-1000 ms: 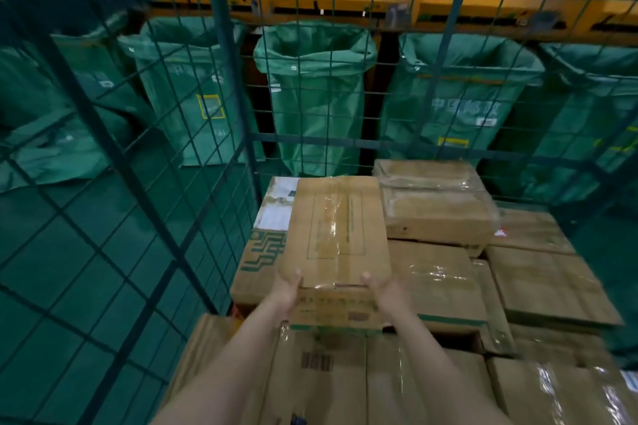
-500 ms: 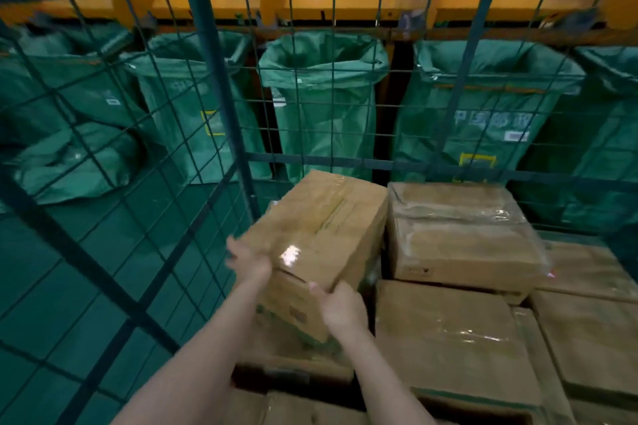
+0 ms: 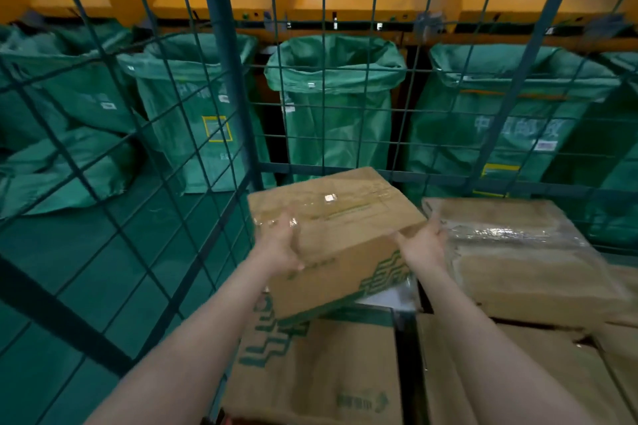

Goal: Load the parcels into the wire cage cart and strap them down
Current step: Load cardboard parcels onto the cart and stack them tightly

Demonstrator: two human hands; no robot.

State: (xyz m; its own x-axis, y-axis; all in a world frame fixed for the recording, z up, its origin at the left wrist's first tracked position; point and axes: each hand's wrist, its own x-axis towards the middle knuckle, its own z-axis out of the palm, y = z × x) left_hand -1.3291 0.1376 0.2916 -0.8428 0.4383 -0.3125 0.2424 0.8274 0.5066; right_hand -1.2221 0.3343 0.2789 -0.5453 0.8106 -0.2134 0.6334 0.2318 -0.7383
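Head view: parcel now green-printed face forward

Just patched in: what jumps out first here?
Both hands hold a tilted cardboard box at centre: left hand on its near-left corner, right hand at its right edge, over the stacked parcels. Beyond the green wire cage wall, open green sacks stand in a row.

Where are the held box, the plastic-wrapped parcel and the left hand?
held box (image 3: 338,210), head view, top face.
plastic-wrapped parcel (image 3: 514,245), head view, shiny top face.
left hand (image 3: 279,246), head view, back of the hand.
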